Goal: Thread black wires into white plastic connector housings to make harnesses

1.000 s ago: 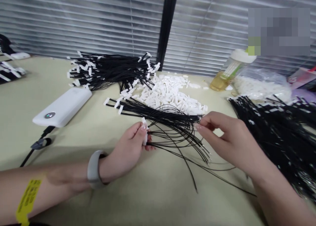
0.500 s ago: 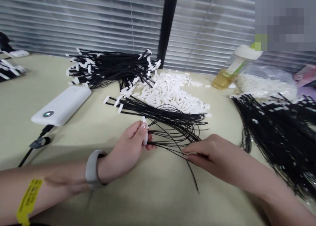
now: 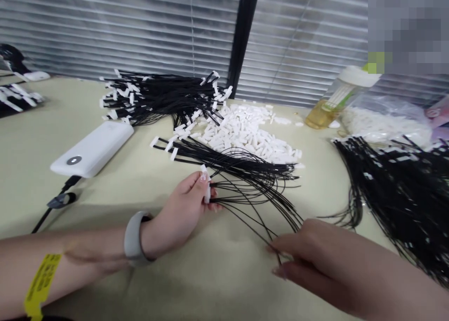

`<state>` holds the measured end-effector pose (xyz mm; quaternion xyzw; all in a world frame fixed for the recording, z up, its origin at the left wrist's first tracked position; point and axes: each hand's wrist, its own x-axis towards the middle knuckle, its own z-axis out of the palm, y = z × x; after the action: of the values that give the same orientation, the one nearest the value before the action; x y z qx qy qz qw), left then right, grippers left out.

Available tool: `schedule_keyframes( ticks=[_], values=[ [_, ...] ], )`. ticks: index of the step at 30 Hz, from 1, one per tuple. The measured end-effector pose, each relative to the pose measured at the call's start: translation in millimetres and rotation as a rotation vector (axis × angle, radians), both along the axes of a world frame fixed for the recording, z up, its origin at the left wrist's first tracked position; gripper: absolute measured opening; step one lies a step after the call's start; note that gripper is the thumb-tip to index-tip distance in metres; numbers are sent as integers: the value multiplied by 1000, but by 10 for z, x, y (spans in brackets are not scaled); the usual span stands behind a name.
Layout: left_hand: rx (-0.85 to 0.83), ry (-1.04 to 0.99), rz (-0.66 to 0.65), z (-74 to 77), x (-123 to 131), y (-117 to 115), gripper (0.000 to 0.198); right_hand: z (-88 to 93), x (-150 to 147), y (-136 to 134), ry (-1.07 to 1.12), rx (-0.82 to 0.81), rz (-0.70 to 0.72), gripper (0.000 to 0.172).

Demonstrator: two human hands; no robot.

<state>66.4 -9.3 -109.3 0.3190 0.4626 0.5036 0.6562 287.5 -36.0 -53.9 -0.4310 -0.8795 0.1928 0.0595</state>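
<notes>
My left hand is closed around white connector housings, the thumb pressing on them. Thin black cables fan out from these housings to the right. Toward the loose lower ends of the cables is my right hand, its thumb and index finger apart. One or two cable ends pass into the gap between those fingertips; its other fingers are hidden. Just behind, more black cables with white connectors lie on the table, next to a heap of loose white housings.
A white power bank with a black cord lies at left. Behind are a big bundle of finished-looking cables and window blinds. At right stand a tilted bottle, a plastic bag of white pieces and a large black cable pile.
My right hand has moved down and to the right along the cables, and its thumb and index finger have parted. The left hand keeps its grip in nearly the same place.
</notes>
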Motion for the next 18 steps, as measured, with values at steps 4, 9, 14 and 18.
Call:
schedule_keyframes(
  ticks=[4, 9, 14, 18],
  values=[
    [-54, -123, 54, 42, 11, 1, 19, -114, -115, 112, 164, -419, -240, 19],
    [-39, -143, 63, 16, 0, 0, 18, -206, -104, 305, 839, -636, -650, 36],
    [-70, -144, 63, 27, 6, -1, 17, -217, -65, 463, 1525, -774, -787, 22],
    [-68, -130, 38, 39, 6, 4, 22, -93, 112, 599, 1783, -445, -901, 25]
  ],
)
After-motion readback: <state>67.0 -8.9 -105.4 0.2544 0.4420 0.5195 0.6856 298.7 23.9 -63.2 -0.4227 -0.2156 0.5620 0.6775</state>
